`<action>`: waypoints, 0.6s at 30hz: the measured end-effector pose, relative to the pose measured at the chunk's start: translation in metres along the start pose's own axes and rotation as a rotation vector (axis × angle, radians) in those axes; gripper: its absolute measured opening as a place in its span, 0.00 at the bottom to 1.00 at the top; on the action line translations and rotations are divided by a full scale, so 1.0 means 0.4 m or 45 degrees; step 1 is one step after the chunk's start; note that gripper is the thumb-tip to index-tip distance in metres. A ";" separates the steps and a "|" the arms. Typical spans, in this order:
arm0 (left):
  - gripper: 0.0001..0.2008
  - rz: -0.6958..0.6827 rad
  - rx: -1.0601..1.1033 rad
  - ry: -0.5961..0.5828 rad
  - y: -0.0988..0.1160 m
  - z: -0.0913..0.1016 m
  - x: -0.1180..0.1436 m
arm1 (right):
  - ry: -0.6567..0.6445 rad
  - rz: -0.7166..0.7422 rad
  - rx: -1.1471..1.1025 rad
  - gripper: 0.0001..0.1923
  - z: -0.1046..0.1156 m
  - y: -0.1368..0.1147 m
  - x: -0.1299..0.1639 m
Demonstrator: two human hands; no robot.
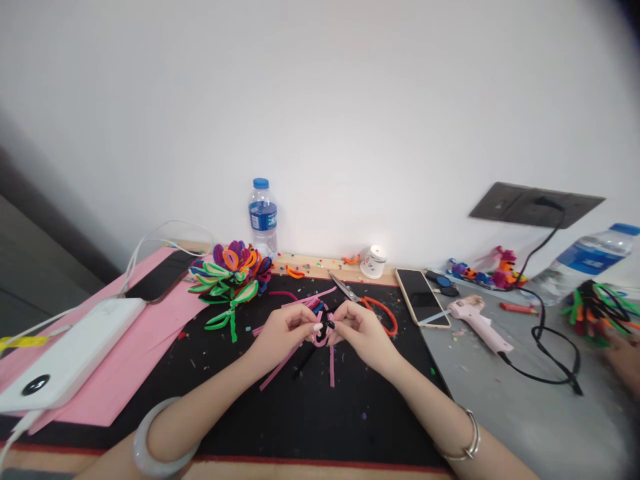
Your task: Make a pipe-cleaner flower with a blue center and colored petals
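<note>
Pinching from both sides, the left hand (pixel 286 328) and right hand (pixel 361 328) meet over the middle of the black mat (pixel 350 407), fingertips pressed together on a small bundle of pink pipe cleaners (pixel 324 333) with a dark strand wound at its centre. Loose pink ends trail toward the near edge. To twist well, I judge the left should clamp the bundle steady while the right turns the dark strand tight. Scissors (pixel 367 303) lie just beyond the right hand; a finished pipe-cleaner flower (pixel 231 273) sits far left.
</note>
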State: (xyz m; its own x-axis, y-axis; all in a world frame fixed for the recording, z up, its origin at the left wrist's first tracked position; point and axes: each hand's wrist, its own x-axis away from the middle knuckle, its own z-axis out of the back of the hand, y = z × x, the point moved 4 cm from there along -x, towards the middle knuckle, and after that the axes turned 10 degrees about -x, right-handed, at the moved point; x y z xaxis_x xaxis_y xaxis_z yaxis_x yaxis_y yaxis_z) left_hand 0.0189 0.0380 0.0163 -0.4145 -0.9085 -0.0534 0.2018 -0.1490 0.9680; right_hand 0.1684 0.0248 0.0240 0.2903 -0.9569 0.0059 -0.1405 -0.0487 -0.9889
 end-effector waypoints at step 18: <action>0.06 -0.027 -0.075 -0.138 -0.014 -0.020 0.007 | -0.081 -0.116 -0.025 0.07 -0.012 0.024 0.004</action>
State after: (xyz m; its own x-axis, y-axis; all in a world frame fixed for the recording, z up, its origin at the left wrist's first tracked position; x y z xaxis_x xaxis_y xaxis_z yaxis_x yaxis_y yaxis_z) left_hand 0.0237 0.0332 0.0086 -0.5119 -0.8579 -0.0435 0.2426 -0.1930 0.9507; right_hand 0.1631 0.0213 0.0153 0.3619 -0.9283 0.0858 -0.1289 -0.1409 -0.9816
